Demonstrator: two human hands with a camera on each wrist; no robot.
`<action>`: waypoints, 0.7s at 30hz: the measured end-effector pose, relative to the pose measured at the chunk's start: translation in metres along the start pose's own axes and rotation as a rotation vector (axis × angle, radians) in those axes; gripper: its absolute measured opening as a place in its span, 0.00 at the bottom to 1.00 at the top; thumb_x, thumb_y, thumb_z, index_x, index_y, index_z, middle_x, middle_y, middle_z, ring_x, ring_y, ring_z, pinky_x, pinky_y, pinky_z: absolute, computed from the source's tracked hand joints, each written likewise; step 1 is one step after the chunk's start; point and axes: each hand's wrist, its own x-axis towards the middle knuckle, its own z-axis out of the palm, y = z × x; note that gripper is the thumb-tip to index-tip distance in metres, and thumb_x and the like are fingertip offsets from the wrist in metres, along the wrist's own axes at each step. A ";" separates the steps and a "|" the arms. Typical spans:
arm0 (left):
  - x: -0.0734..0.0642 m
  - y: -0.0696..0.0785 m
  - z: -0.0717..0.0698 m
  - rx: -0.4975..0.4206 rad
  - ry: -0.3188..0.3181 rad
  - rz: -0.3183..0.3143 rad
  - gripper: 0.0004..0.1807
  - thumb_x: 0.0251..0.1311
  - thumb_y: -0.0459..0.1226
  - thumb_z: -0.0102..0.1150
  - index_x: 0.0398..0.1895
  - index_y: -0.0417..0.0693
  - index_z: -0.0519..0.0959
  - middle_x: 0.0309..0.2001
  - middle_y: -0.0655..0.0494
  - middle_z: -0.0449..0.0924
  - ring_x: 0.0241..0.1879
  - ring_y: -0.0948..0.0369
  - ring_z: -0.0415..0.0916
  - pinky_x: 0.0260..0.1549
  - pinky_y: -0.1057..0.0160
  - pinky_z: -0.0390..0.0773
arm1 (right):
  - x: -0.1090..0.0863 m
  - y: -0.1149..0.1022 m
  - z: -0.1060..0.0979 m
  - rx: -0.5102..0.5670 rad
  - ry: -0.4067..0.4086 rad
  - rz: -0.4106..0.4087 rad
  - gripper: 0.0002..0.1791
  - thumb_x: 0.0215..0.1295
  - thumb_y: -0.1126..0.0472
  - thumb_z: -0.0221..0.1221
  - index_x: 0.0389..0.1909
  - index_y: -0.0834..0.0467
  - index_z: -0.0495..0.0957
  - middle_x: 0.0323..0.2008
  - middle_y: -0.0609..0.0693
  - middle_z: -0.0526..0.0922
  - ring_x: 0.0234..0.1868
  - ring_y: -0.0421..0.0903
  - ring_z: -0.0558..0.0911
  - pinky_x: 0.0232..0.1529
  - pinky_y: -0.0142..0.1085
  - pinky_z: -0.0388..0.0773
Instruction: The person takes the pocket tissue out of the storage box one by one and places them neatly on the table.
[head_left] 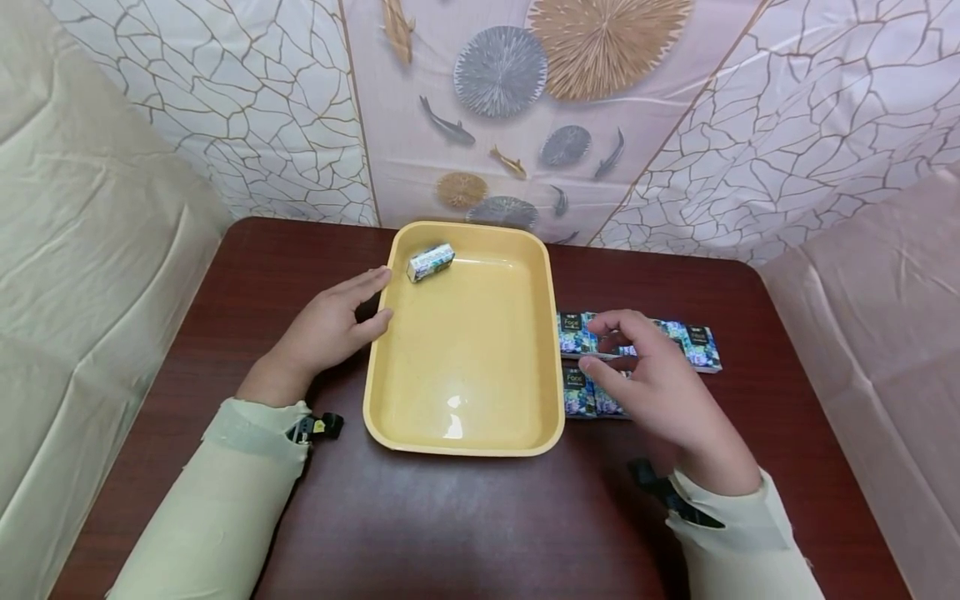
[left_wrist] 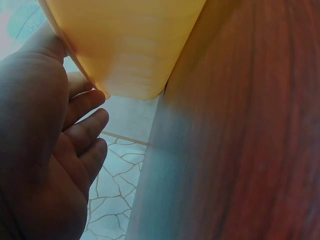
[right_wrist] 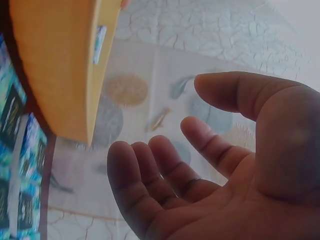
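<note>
A yellow tray (head_left: 465, 358) lies on the table, with one small blue-flowered tissue pack (head_left: 431, 262) tilted in its far left corner. My left hand (head_left: 326, 333) rests its fingertips and thumb on the tray's left rim, fingers fairly straight; the left wrist view shows them along the outer wall (left_wrist: 125, 50). Right of the tray, several matching packs (head_left: 577, 335) lie in two rows. Above these packs is my right hand (head_left: 663, 396), its fingers loosely bent and its thumb apart from them. In the right wrist view nothing lies between those fingers (right_wrist: 165, 175). This hand hides part of both rows.
The dark red-brown table (head_left: 450, 525) extends around the tray. A patterned cloth (head_left: 285, 108) hangs behind its far edge, and pale fabric walls stand at the left (head_left: 75, 250) and right (head_left: 877, 317). The near row of packs sits close against the tray's right side.
</note>
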 end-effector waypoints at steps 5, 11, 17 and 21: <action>0.000 -0.001 0.000 -0.001 0.006 0.000 0.38 0.73 0.57 0.58 0.82 0.61 0.62 0.82 0.60 0.61 0.81 0.56 0.59 0.77 0.46 0.66 | 0.010 -0.010 0.006 0.009 -0.012 0.003 0.19 0.70 0.52 0.69 0.59 0.45 0.76 0.54 0.44 0.79 0.52 0.49 0.85 0.51 0.49 0.89; 0.000 -0.001 0.000 0.002 0.011 0.001 0.38 0.73 0.57 0.58 0.82 0.60 0.63 0.82 0.59 0.62 0.81 0.57 0.60 0.78 0.47 0.66 | 0.024 -0.021 0.013 0.039 -0.009 -0.007 0.19 0.69 0.54 0.70 0.57 0.47 0.77 0.52 0.45 0.78 0.53 0.50 0.84 0.51 0.48 0.88; 0.001 0.000 0.000 0.002 0.010 0.005 0.38 0.73 0.57 0.57 0.82 0.61 0.62 0.82 0.59 0.61 0.81 0.57 0.59 0.77 0.46 0.66 | 0.040 -0.030 0.021 0.050 0.001 -0.028 0.19 0.68 0.57 0.70 0.56 0.48 0.76 0.51 0.45 0.78 0.53 0.50 0.82 0.49 0.48 0.88; 0.000 0.000 0.000 0.002 0.008 0.005 0.38 0.73 0.57 0.57 0.82 0.60 0.62 0.82 0.59 0.62 0.81 0.56 0.59 0.77 0.46 0.66 | 0.050 -0.035 0.028 0.054 -0.007 -0.029 0.19 0.67 0.56 0.70 0.55 0.47 0.76 0.52 0.44 0.78 0.53 0.47 0.82 0.49 0.48 0.88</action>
